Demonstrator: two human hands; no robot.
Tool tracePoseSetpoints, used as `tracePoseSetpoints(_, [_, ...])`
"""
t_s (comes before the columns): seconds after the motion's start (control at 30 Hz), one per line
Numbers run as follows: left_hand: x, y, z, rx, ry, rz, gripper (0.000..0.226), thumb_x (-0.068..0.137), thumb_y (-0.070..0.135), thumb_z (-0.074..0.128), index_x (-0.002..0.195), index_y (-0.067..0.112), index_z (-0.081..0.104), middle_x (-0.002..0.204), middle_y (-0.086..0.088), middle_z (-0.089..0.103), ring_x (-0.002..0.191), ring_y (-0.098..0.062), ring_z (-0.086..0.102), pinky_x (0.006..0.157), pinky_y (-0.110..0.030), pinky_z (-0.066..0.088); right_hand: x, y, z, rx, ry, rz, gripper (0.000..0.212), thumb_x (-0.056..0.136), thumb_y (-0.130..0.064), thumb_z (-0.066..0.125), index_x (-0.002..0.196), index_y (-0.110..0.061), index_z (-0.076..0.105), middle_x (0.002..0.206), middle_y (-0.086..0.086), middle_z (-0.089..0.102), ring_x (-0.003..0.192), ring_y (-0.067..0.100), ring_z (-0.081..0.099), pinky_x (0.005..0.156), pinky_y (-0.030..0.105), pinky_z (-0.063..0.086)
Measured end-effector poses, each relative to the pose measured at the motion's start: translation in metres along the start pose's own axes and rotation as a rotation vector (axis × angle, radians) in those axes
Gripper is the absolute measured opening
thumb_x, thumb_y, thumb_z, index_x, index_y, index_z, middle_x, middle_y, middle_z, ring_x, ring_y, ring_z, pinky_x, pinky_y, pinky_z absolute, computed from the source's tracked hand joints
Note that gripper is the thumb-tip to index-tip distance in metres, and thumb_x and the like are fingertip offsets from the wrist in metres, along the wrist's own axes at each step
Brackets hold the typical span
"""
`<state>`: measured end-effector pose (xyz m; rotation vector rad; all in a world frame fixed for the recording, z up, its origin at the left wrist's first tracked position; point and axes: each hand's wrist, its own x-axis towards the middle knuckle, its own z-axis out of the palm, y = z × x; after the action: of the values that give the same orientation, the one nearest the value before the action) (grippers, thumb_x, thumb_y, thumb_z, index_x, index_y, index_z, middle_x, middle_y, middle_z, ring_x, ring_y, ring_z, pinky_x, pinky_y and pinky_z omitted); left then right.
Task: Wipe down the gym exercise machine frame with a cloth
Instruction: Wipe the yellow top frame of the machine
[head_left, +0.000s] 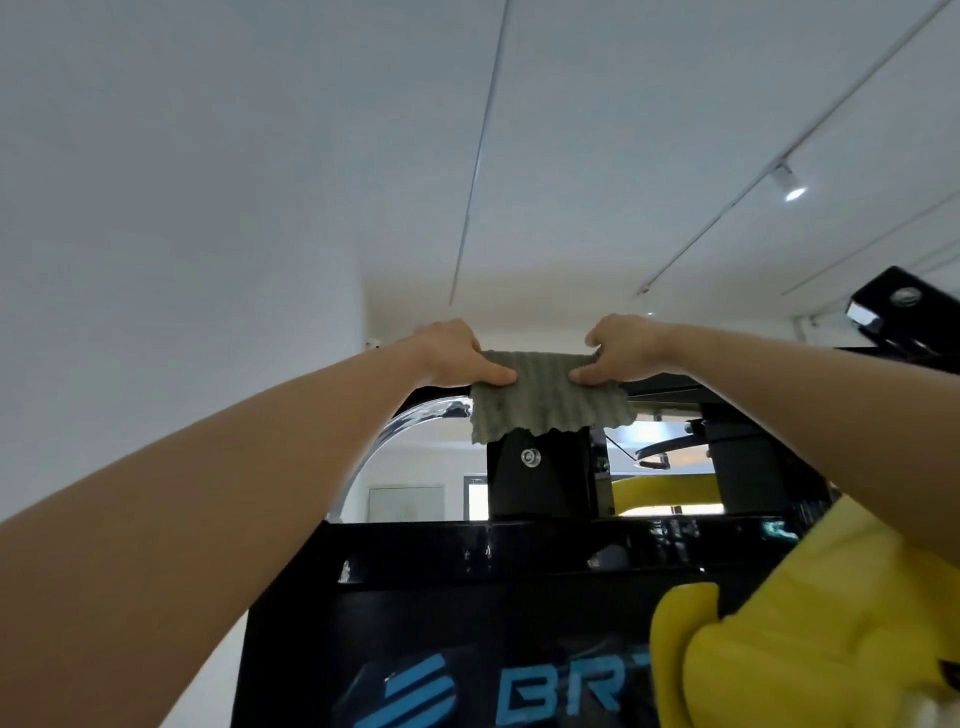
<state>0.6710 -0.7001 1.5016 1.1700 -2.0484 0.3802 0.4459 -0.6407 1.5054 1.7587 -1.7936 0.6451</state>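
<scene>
A grey ribbed cloth (545, 402) is draped over the top bar of the black exercise machine frame (540, 483), its ragged lower edge hanging in front. My left hand (457, 353) holds the cloth's left end, thumb on the front, fingers over the top. My right hand (621, 351) holds the right end the same way. Both arms reach up overhead. The bar under the cloth is hidden.
A curved chrome tube (415, 415) bends down on the left of the frame. A black panel (441, 649) with blue lettering fills the lower middle. Yellow padded parts (805, 623) sit at lower right. A black bracket (904, 312) juts in at right. White ceiling with track lights is above.
</scene>
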Motion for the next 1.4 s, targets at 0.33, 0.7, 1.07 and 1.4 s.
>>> tracePoseSetpoints(0.33, [-0.009, 0.0, 0.0, 0.076, 0.057, 0.347, 0.053, 0.088, 0.049, 0.07, 0.137, 0.034, 0.058, 0.134, 0.008, 0.062, 0.121, -0.017, 0.057, 0.105, -0.042, 0.045, -0.001, -0.021, -0.01, 0.053, 0.059, -0.265, 0.052, 0.078, -0.028, 0.086, 0.125, -0.019, 0.068, 0.119, 0.003, 0.07, 0.1, 0.016, 0.063, 0.086, 0.03, 0.046])
tracePoseSetpoints(0.7, [-0.049, -0.065, -0.015, -0.062, 0.182, 0.235, 0.05, 0.085, 0.041, 0.077, 0.133, 0.032, 0.063, 0.123, 0.009, 0.066, 0.108, -0.012, 0.06, 0.095, -0.031, 0.045, 0.0, -0.101, -0.01, -0.201, 0.074, -0.396, 0.052, 0.085, -0.037, 0.078, 0.133, -0.024, 0.062, 0.124, 0.002, 0.067, 0.112, 0.024, 0.06, 0.096, 0.038, 0.046])
tracePoseSetpoints(1.07, [-0.124, -0.135, 0.031, -0.57, 0.462, 0.034, 0.039, 0.081, 0.042, 0.081, 0.119, 0.037, 0.072, 0.105, 0.014, 0.074, 0.097, -0.006, 0.068, 0.094, -0.039, 0.055, -0.012, -0.178, 0.007, -0.29, 0.085, -0.576, 0.049, 0.093, -0.038, 0.068, 0.139, -0.03, 0.056, 0.131, -0.002, 0.063, 0.118, 0.023, 0.058, 0.1, 0.043, 0.046])
tracePoseSetpoints(1.4, [-0.208, -0.16, 0.091, -0.773, 0.551, -0.159, 0.038, 0.082, 0.04, 0.08, 0.119, 0.03, 0.072, 0.102, 0.014, 0.075, 0.093, -0.001, 0.07, 0.092, -0.036, 0.058, -0.04, -0.235, 0.07, -0.215, 0.205, -0.696, 0.041, 0.098, -0.043, 0.055, 0.139, -0.036, 0.056, 0.135, 0.001, 0.058, 0.128, 0.028, 0.045, 0.11, 0.041, 0.032])
